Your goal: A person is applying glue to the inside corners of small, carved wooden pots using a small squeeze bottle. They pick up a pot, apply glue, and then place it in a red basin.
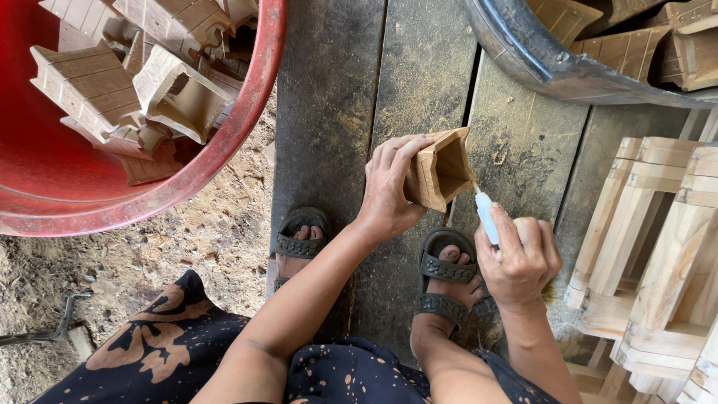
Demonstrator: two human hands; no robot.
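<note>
Wooden box [440, 170], gripped at its closed end by the curled left hand [390, 187] above the dark planks [419, 82], is held with its long axis level and open mouth pointing right toward the nearer right hand [520, 262], fingers pinched around a small white-tipped tube [486, 215].

Two hands work beside one red tub [247, 112]: the left hand [389, 191] grips a single small wooden house [441, 168], the right hand [520, 262] one white-tipped tool [486, 215]. Inside the tub lie perhaps five more wooden houses [112, 82], the pile too tangled to count surely. Right of the tub sits one dark basin [538, 60]. Two sandals [445, 280] rest below it.
</note>
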